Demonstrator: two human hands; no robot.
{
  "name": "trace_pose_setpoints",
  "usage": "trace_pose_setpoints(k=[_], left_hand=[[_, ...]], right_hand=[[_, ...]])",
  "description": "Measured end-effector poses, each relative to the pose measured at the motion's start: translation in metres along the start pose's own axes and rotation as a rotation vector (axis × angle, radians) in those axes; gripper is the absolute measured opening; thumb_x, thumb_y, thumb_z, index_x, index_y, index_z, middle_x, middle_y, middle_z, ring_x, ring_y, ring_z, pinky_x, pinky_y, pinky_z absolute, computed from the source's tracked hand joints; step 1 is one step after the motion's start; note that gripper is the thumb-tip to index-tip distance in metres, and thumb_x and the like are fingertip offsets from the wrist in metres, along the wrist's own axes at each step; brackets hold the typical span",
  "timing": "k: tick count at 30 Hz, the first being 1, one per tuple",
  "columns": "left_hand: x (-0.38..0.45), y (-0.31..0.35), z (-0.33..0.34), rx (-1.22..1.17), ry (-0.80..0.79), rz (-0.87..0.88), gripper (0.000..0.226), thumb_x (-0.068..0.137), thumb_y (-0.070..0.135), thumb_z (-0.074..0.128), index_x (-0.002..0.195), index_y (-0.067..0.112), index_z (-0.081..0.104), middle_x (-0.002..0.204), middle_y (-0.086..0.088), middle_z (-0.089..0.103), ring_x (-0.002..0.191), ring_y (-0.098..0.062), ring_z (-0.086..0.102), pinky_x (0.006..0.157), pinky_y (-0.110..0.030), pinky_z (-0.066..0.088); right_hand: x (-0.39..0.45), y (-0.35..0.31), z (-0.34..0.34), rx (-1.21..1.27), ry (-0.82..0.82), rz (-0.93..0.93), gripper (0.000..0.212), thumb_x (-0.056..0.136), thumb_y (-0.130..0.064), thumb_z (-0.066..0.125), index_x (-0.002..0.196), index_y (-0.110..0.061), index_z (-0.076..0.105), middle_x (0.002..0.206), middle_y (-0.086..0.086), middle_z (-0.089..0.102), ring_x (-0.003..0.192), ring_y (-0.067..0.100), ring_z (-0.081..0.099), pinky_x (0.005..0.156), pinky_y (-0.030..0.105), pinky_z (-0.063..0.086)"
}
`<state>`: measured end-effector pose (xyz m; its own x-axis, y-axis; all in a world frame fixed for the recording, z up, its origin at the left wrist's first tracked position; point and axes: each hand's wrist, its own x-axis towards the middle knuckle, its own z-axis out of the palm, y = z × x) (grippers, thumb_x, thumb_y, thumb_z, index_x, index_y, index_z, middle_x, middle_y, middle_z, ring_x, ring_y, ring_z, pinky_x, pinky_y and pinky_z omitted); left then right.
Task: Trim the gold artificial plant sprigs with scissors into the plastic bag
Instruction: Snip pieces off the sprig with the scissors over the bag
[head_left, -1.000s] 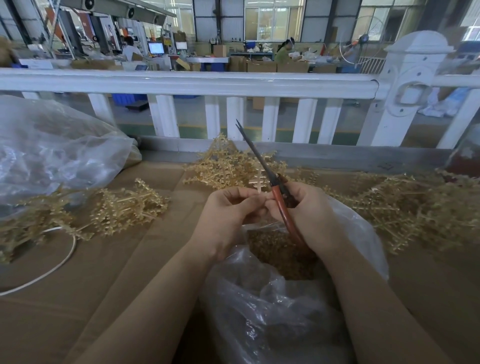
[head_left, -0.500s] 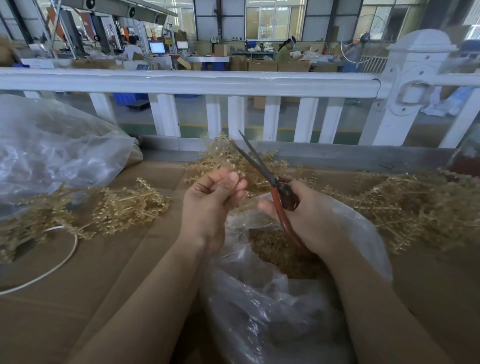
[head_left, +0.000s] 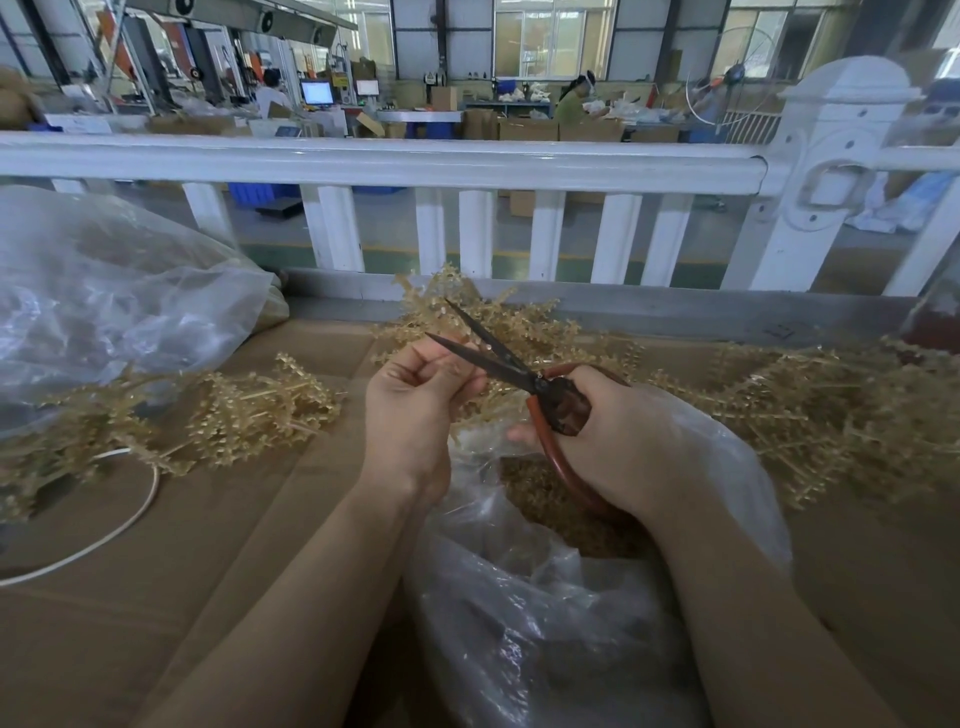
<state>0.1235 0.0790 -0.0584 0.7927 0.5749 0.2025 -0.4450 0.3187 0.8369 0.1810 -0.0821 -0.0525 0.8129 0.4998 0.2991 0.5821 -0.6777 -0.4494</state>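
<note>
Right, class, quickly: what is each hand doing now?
Left hand: fingers pinch a gold sprig.
Right hand: grips the scissors, blades open.

Both forearms reach forward; the left hand is raised with fingers curled, pinching, while the right hand grips beside it.

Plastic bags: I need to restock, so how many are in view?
2: one plastic bag open beneath the hands, catching trimmings; another clear bag lying at far left. More may be out of frame.
</note>
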Motion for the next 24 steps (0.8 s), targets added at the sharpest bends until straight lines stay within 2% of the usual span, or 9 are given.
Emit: trace_pose_setpoints(k=[6,13,16,20,24], left_hand=[[0.001,-0.001,-0.001,0.0,0.001,0.0,0.013,0.089,-0.006,0.06,0.083,0.004,0.066,0.074,-0.005,0.069,0.07,-0.012,0.065,0.07,-0.02,0.056],[0.0,0.001,0.0,0.019,0.012,0.008,0.014,0.088,-0.006,0.064,0.08,0.005,0.067,0.073,-0.005,0.069,0.069,-0.013,0.065,0.07,-0.022,0.056],[-0.001,0.002,0.001,0.007,0.03,0.0,0.014,0.087,-0.003,0.066,0.078,0.007,0.069,0.074,-0.007,0.07,0.068,-0.013,0.066,0.071,-0.022,0.057],[-0.001,0.003,0.001,-0.007,0.041,-0.026,0.01,0.087,-0.001,0.067,0.081,0.007,0.069,0.076,-0.008,0.071,0.067,-0.012,0.068,0.069,-0.021,0.057],[-0.002,0.003,0.003,0.005,-0.014,-0.047,0.023,0.085,-0.001,0.067,0.07,0.015,0.072,0.072,-0.005,0.072,0.066,-0.01,0.068,0.066,-0.019,0.056]], right_hand=[[0.002,0.005,0.007,0.032,0.05,-0.006,0.062,0.066,-0.091,0.056,0.105,-0.043,0.06,0.074,-0.028,0.055,0.068,-0.012,0.046,0.057,0.009,0.028],[0.003,0.006,0.01,0.068,0.057,-0.014,0.063,0.059,-0.098,0.045,0.093,-0.046,0.057,0.074,-0.023,0.062,0.069,-0.008,0.052,0.057,0.013,0.034],[0.004,0.007,0.011,0.068,0.074,-0.014,0.069,0.057,-0.099,0.04,0.087,-0.04,0.06,0.071,-0.019,0.063,0.066,-0.006,0.054,0.056,0.014,0.036],[0.004,0.009,0.011,0.079,0.065,-0.016,0.078,0.057,-0.097,0.042,0.097,-0.035,0.065,0.078,-0.018,0.066,0.07,-0.005,0.056,0.059,0.011,0.039],[0.003,0.008,0.01,0.067,0.088,-0.034,0.077,0.059,-0.096,0.043,0.104,-0.038,0.064,0.079,-0.021,0.064,0.07,-0.009,0.052,0.059,0.009,0.035]])
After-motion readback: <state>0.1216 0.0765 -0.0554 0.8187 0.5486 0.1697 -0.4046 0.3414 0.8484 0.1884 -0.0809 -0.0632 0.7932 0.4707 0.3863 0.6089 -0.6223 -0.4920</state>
